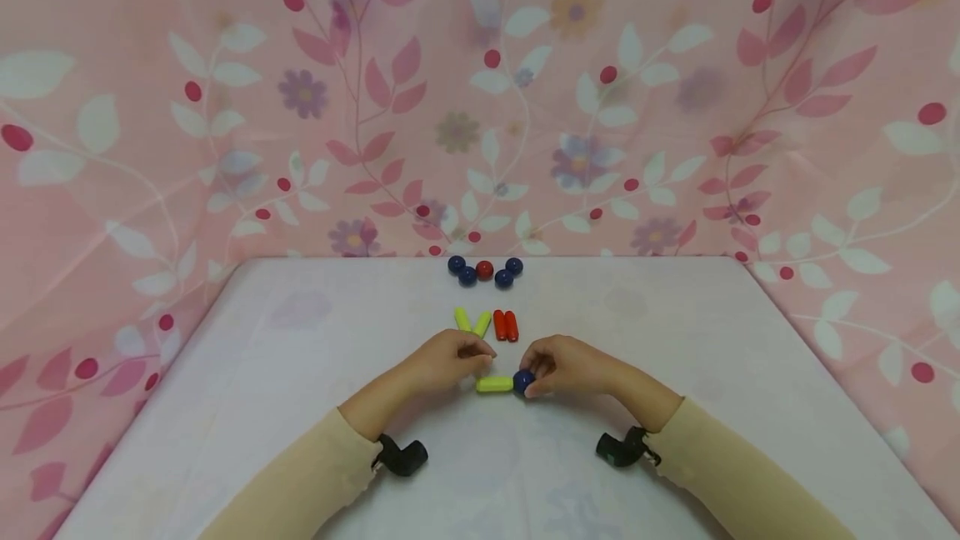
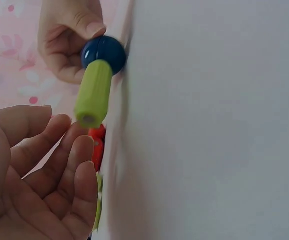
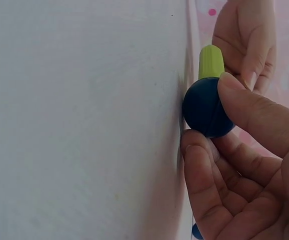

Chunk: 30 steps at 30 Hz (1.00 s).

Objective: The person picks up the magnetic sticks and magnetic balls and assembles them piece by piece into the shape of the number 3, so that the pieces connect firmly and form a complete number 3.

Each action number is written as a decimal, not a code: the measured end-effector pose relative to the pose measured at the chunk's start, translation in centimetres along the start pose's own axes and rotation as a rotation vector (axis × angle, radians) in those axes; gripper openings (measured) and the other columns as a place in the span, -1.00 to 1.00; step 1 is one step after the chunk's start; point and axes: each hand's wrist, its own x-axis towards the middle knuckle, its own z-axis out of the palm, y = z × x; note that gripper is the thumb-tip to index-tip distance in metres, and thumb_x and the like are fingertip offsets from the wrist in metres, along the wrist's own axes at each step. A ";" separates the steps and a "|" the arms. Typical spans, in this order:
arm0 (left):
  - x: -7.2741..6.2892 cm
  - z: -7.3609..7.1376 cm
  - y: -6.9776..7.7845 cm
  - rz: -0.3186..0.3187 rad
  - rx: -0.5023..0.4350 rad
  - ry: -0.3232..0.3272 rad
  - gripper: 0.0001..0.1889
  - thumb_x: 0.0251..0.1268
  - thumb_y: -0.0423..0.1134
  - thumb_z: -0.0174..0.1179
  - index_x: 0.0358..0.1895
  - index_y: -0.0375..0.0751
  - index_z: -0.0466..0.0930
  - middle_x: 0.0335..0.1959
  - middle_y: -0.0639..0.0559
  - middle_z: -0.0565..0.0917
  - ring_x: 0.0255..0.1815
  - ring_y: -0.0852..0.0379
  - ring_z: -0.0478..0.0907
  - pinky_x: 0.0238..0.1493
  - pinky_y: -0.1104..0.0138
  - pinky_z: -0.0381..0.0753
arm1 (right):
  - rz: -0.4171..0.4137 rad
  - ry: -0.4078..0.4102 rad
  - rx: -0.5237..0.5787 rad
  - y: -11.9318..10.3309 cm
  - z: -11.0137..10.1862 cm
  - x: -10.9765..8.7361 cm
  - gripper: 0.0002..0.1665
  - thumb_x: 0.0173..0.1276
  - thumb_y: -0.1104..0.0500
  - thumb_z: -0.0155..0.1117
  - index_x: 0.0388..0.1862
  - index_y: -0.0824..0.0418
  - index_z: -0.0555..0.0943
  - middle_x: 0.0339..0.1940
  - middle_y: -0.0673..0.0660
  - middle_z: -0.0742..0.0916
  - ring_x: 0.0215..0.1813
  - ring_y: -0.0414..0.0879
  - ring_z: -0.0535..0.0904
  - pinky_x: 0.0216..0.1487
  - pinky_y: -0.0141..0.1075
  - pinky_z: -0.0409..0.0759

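My right hand (image 1: 573, 367) pinches a glossy dark blue ball (image 3: 207, 107) between thumb and fingers. A yellow-green rod (image 2: 93, 95) with ridged sides is joined end-on to that ball and points toward the left hand. My left hand (image 1: 450, 359) is beside the rod's free end, its fingers loosely bent and nothing held between them. In the left wrist view the fingertips (image 2: 82, 147) come close to the rod's end; whether they touch it I cannot tell.
Beyond the hands lie two yellow-green rods (image 1: 482, 323) set in a V and two red rods (image 1: 506, 326) side by side. Farther back, several blue balls (image 1: 468, 277) and one red ball (image 1: 484, 271) form a cluster near the far edge of the white-covered table (image 1: 300, 373).
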 end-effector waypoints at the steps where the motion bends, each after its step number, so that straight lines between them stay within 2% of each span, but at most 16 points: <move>1: 0.1 -0.2 -0.1 -0.005 -0.003 0.011 -0.79 0.46 -0.13 0.20 -0.03 -0.11 0.72 -0.22 0.15 0.69 -0.20 0.16 0.55 -0.05 0.26 0.56 | 0.006 -0.001 0.000 0.0 0.0 0.0 -0.67 0.19 0.16 0.55 -0.11 0.22 0.66 -0.30 -0.03 0.70 -0.27 -0.14 0.60 -0.20 -0.35 0.61; 7: 1.0 -1.6 -0.7 -0.023 -0.028 0.087 -0.79 0.46 -0.13 0.21 -0.02 -0.13 0.71 -0.21 0.05 0.69 -0.23 0.11 0.56 -0.17 0.28 0.58 | 0.031 0.000 -0.005 0.1 0.1 0.1 -0.68 0.19 0.14 0.56 -0.11 0.17 0.67 -0.30 -0.05 0.70 -0.26 -0.14 0.60 -0.18 -0.34 0.61; 12: 1.9 -2.6 -1.5 -0.027 -0.023 0.158 -0.79 0.44 -0.15 0.23 0.01 -0.11 0.70 -0.20 0.10 0.69 -0.21 0.11 0.55 -0.19 0.29 0.57 | 0.050 0.002 -0.003 0.2 0.1 0.1 -0.68 0.19 0.14 0.56 -0.11 0.15 0.67 -0.30 -0.05 0.70 -0.24 -0.11 0.60 -0.18 -0.33 0.61; 16: 2.6 -3.4 -2.1 -0.018 -0.019 0.230 -0.76 0.43 -0.17 0.25 0.05 -0.15 0.69 -0.15 0.11 0.70 -0.12 0.10 0.57 -0.10 0.25 0.57 | 0.056 0.005 -0.007 0.2 0.1 0.1 -0.67 0.18 0.15 0.56 -0.11 0.15 0.67 -0.30 -0.05 0.70 -0.24 -0.11 0.59 -0.18 -0.33 0.61; 20: 3.6 -4.0 -2.7 0.000 -0.024 0.345 -0.74 0.42 -0.20 0.25 0.07 -0.22 0.67 -0.11 0.05 0.72 -0.03 0.06 0.60 -0.02 0.21 0.56 | 0.060 0.007 -0.008 0.1 0.1 0.1 -0.67 0.18 0.15 0.56 -0.11 0.14 0.67 -0.30 -0.05 0.70 -0.23 -0.11 0.59 -0.17 -0.33 0.60; 25: 5.2 -4.5 -3.5 0.029 -0.090 0.494 -0.74 0.45 -0.26 0.20 0.11 -0.27 0.62 -0.02 -0.07 0.69 0.03 0.00 0.59 0.04 0.15 0.57 | 0.067 0.007 -0.008 0.0 0.1 0.1 -0.67 0.18 0.14 0.57 -0.11 0.14 0.67 -0.30 -0.05 0.69 -0.23 -0.11 0.59 -0.17 -0.32 0.60; 30: 6.6 -4.9 -4.1 0.047 -0.162 0.581 -0.68 0.47 -0.27 0.17 0.19 -0.28 0.57 0.19 -0.14 0.59 0.18 -0.05 0.51 0.21 0.11 0.49 | 0.083 0.008 -0.014 0.0 0.2 0.2 -0.68 0.18 0.14 0.57 -0.12 0.13 0.67 -0.31 -0.06 0.69 -0.23 -0.11 0.59 -0.17 -0.31 0.60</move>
